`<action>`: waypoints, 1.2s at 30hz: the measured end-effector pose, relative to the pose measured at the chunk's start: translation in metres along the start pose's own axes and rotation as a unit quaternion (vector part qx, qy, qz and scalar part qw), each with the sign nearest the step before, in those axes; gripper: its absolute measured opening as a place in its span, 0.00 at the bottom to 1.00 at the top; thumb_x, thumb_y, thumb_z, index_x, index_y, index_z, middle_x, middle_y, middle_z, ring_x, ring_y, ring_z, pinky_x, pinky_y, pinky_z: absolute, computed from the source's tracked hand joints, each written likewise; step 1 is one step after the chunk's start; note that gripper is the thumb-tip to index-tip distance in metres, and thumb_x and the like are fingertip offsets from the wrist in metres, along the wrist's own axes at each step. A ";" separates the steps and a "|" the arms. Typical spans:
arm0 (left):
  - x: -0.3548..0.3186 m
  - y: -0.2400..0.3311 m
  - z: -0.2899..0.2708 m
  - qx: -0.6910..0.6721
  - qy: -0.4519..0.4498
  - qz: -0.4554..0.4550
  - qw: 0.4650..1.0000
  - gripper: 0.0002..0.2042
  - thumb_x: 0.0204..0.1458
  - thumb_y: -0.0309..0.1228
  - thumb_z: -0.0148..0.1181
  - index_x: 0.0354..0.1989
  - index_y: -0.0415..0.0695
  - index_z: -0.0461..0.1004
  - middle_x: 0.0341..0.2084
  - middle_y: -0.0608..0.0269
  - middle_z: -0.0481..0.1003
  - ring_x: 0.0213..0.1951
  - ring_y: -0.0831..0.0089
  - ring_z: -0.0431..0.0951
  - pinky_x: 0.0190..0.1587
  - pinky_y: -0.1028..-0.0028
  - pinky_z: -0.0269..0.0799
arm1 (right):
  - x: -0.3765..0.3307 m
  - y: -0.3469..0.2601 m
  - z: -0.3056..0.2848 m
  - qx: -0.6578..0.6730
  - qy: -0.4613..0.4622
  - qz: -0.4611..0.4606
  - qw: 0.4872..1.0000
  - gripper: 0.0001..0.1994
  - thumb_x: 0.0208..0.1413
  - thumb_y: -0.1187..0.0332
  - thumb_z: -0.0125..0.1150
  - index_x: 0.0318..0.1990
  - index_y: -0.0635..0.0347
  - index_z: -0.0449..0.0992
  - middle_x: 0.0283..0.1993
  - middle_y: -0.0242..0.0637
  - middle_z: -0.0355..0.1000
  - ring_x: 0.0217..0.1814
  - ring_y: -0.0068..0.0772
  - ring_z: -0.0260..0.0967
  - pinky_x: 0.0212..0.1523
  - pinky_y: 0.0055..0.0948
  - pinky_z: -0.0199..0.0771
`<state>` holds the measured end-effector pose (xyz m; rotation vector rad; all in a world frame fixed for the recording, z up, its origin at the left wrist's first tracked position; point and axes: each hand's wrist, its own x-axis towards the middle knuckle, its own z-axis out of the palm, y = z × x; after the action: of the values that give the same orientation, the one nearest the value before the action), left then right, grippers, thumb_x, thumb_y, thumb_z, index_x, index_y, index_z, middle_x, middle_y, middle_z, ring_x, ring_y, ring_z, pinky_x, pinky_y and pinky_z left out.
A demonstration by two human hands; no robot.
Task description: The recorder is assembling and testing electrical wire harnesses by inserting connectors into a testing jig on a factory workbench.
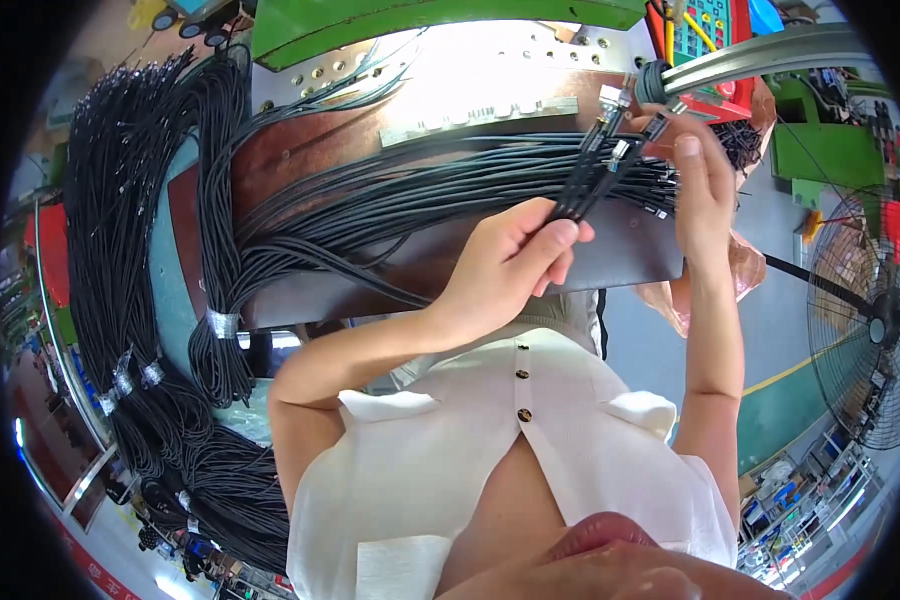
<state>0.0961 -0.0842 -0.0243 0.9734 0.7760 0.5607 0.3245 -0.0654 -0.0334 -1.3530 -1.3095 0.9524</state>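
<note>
My left hand [520, 257] is closed around a small bunch of black cables [578, 190]. Their metal connector ends [610, 97] fan out up and to the right, beyond my fingers. Close to those ends is my right hand [703, 190], its fingers curled in and partly smeared by motion. Whether a connector sits between those fingertips is hard to make out. Beneath the held bunch, a long bundle of black cables [420, 190] lies across the brown worktop [300, 155], its connector ends on the right.
A green machine [450, 20] stands at the back, with a toothed metal strip [478, 120] in front. Thick black cable bundles [120, 200] hang at the left. At the right are a curved metal arm [760, 58], a red control box [705, 45] and a caged fan [875, 320].
</note>
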 end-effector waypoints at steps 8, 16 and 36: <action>-0.027 -0.025 -0.019 -0.064 0.180 0.066 0.979 0.13 0.63 0.35 0.48 0.48 0.39 0.71 0.21 0.71 0.67 0.21 0.87 0.60 0.23 0.85 0.56 | 0.007 -0.017 0.102 0.246 -0.235 0.159 0.927 0.32 0.65 0.44 0.34 0.47 0.67 0.76 0.43 0.41 0.76 0.44 0.26 0.71 0.48 0.27 0.69; -0.034 -0.034 -0.029 -0.158 0.199 0.102 0.962 0.12 0.63 0.36 0.49 0.48 0.41 0.70 0.22 0.70 0.68 0.22 0.87 0.61 0.23 0.85 0.56 | 0.027 -0.012 0.108 0.106 -0.203 -0.017 0.973 0.33 0.67 0.44 0.28 0.54 0.65 0.72 0.48 0.40 0.75 0.48 0.29 0.70 0.50 0.29 0.67; -0.036 -0.032 -0.028 -0.228 0.202 0.022 0.952 0.16 0.64 0.41 0.44 0.41 0.41 0.71 0.13 0.70 0.65 0.14 0.87 0.59 0.17 0.86 0.53 | 0.048 -0.007 0.097 -0.367 -0.070 -0.406 0.834 0.17 0.44 0.73 0.69 0.43 0.60 0.73 0.40 0.40 0.74 0.42 0.42 0.72 0.44 0.34 0.72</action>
<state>0.0549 -0.1107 -0.0499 0.4495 0.9327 0.9479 0.2342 -0.0067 -0.0418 -1.0448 -2.2393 -0.0826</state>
